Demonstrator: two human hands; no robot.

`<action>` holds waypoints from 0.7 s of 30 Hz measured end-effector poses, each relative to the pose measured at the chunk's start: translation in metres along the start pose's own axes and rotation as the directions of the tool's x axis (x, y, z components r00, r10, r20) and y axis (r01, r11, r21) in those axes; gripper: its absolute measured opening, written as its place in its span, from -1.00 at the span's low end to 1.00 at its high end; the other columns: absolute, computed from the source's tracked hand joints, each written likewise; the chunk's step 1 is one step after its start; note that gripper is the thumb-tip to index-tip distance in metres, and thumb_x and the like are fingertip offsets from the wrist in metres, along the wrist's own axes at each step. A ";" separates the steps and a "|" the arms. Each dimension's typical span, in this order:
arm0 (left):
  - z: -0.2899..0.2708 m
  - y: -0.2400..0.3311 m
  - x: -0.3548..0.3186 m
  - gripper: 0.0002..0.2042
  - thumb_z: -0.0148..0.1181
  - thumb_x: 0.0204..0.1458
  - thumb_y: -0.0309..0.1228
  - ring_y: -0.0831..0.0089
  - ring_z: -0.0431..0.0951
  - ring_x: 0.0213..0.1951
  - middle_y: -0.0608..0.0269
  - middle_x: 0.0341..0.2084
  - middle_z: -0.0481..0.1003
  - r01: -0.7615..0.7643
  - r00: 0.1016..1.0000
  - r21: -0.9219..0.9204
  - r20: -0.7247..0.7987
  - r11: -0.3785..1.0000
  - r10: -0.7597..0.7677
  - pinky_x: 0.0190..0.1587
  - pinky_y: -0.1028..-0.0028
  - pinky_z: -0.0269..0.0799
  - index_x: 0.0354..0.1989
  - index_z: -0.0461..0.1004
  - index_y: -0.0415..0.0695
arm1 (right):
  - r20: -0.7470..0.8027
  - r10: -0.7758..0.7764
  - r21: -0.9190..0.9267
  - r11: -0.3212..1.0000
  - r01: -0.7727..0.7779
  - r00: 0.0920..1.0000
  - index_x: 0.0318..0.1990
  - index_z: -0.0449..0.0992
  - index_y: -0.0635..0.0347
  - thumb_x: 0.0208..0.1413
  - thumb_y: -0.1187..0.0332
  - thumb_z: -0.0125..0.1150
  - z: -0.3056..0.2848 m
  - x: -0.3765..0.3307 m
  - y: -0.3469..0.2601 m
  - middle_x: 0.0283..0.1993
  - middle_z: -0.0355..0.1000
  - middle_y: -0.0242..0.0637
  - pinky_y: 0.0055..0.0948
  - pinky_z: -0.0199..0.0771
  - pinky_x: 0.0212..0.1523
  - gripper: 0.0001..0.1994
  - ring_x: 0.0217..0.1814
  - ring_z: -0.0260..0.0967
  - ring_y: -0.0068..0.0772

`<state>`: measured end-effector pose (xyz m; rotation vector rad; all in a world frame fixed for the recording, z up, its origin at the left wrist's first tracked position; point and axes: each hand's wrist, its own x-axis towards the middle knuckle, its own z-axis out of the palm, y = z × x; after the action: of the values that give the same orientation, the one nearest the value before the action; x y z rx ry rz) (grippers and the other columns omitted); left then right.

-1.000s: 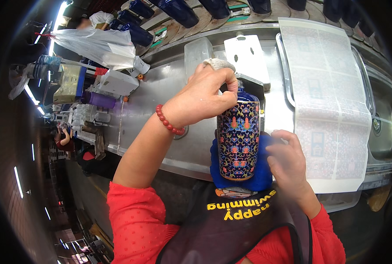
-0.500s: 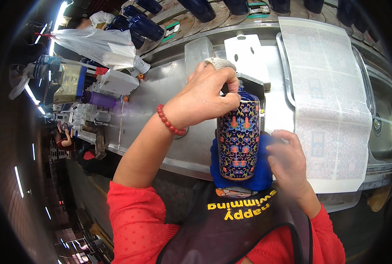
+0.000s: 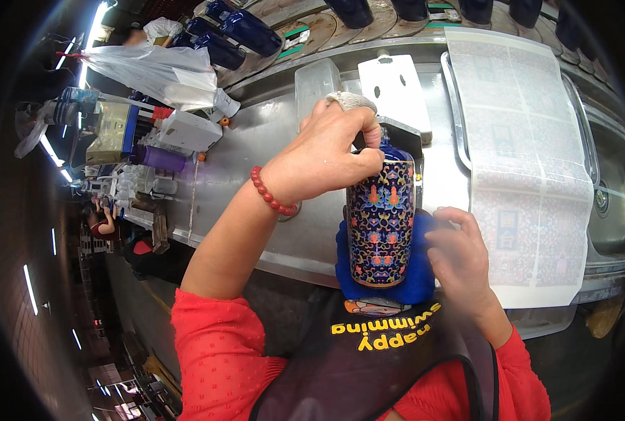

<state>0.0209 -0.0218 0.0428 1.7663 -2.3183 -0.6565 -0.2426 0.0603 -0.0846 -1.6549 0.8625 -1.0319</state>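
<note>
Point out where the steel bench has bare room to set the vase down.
Bare steel bench lies left of the left hand, between the white box and the patterned vase. The printed sheets fill the right; the far-left end is cluttered.

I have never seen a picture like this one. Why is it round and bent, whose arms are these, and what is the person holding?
There is no machine here. The picture comes from a wide fisheye camera worn on a person's head, looking down, so straight edges bend near the rim. The two arms in red sleeves are that person's own. The left hand, with a red bead bracelet on its wrist, grips the top of a dark blue vase covered with a colourful flower pattern. The right hand rests against the vase's side, where a blue cloth wraps the lower part. Beneath is a metal worktable; a large sheet of printed patterns lies on it to the right.
</note>
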 end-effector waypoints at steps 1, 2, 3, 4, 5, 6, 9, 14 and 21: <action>0.000 0.000 0.000 -0.88 0.22 0.03 -0.31 0.28 0.28 -0.08 0.37 -0.30 0.52 -0.004 1.000 0.009 -0.008 1.000 0.004 0.10 0.34 0.21 -0.30 0.50 -0.05 | 0.000 -0.001 -0.002 1.000 0.001 1.000 -0.10 0.59 0.23 0.02 0.59 0.28 0.000 0.000 0.000 0.15 0.38 -0.01 -0.31 0.47 -0.01 -0.74 0.00 0.47 -0.14; 0.001 -0.001 0.000 -0.85 0.21 0.02 -0.28 0.16 0.31 -0.06 0.24 -0.30 0.53 0.007 1.000 -0.029 -0.011 1.000 -0.008 0.11 0.26 0.24 -0.30 0.51 -0.05 | 0.001 -0.002 -0.004 1.000 0.002 1.000 -0.10 0.59 0.23 0.02 0.59 0.28 0.000 0.000 0.000 0.15 0.38 -0.01 -0.31 0.47 -0.01 -0.74 0.00 0.47 -0.14; 0.001 -0.001 0.000 -0.82 0.20 0.00 -0.25 0.05 0.34 -0.04 0.11 -0.31 0.53 0.013 1.000 -0.063 -0.021 0.998 -0.014 0.12 0.18 0.27 -0.31 0.53 -0.06 | 0.001 -0.002 -0.006 1.000 0.002 1.000 -0.10 0.59 0.23 0.01 0.59 0.28 0.000 0.000 0.001 0.15 0.38 -0.01 -0.31 0.47 -0.01 -0.74 0.00 0.47 -0.14; 0.001 -0.001 0.001 -0.79 0.19 -0.02 -0.22 -0.07 0.37 -0.02 -0.02 -0.31 0.54 0.018 0.999 -0.096 -0.030 0.995 -0.021 0.13 0.09 0.30 -0.31 0.54 -0.07 | 0.001 -0.002 -0.009 1.000 0.002 1.000 -0.10 0.59 0.23 0.02 0.59 0.28 0.000 0.000 0.001 0.15 0.38 -0.01 -0.31 0.47 -0.01 -0.74 0.00 0.47 -0.14; 0.001 -0.002 0.001 -0.79 0.19 -0.02 -0.23 -0.07 0.37 -0.02 -0.02 -0.31 0.54 0.014 0.999 -0.094 -0.029 0.995 -0.017 0.13 0.09 0.30 -0.31 0.54 -0.07 | 0.001 -0.002 -0.011 1.000 0.002 1.000 -0.10 0.59 0.23 0.02 0.59 0.28 0.000 0.000 0.001 0.15 0.38 -0.01 -0.31 0.47 -0.01 -0.75 0.00 0.47 -0.13; 0.001 -0.002 0.001 -0.80 0.19 -0.02 -0.23 -0.07 0.37 -0.02 -0.01 -0.31 0.54 0.010 1.000 -0.093 -0.027 0.996 -0.012 0.14 0.09 0.30 -0.31 0.54 -0.06 | 0.001 -0.003 -0.013 1.000 0.003 1.000 -0.10 0.59 0.23 0.02 0.59 0.28 0.000 0.000 0.001 0.15 0.38 -0.01 -0.30 0.47 -0.01 -0.75 0.00 0.47 -0.13; 0.001 -0.002 0.000 -0.80 0.19 -0.02 -0.23 -0.07 0.37 -0.02 -0.01 -0.31 0.54 0.018 1.000 -0.085 -0.023 0.996 -0.020 0.14 0.09 0.30 -0.31 0.54 -0.06 | -0.001 -0.005 -0.013 1.000 0.005 1.000 -0.10 0.59 0.23 0.02 0.59 0.28 0.000 0.000 0.001 0.15 0.38 -0.01 -0.30 0.47 0.00 -0.75 0.01 0.47 -0.13; 0.002 0.001 0.000 -0.80 0.19 -0.02 -0.23 -0.06 0.37 -0.02 0.00 -0.33 0.54 0.024 0.999 -0.078 -0.031 0.997 -0.026 0.13 0.10 0.30 -0.31 0.54 -0.06 | 0.000 -0.012 -0.008 1.000 0.012 1.000 -0.10 0.59 0.23 0.03 0.59 0.28 0.000 0.000 0.001 0.14 0.39 -0.01 -0.30 0.47 0.00 -0.75 0.01 0.47 -0.12; 0.001 -0.001 -0.003 -0.84 0.22 0.01 -0.28 0.18 0.30 -0.04 0.25 -0.29 0.49 0.058 0.998 -0.088 0.000 0.994 -0.058 0.12 0.29 0.23 -0.28 0.50 -0.04 | -0.002 -0.011 -0.010 1.000 0.011 1.000 -0.10 0.59 0.23 0.03 0.60 0.28 0.000 0.000 0.000 0.14 0.39 -0.01 -0.30 0.48 -0.02 -0.75 0.00 0.47 -0.12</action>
<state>0.0222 -0.0192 0.0421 1.8002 -2.2080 -0.7529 -0.2425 0.0600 -0.0850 -1.6686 0.8620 -1.0391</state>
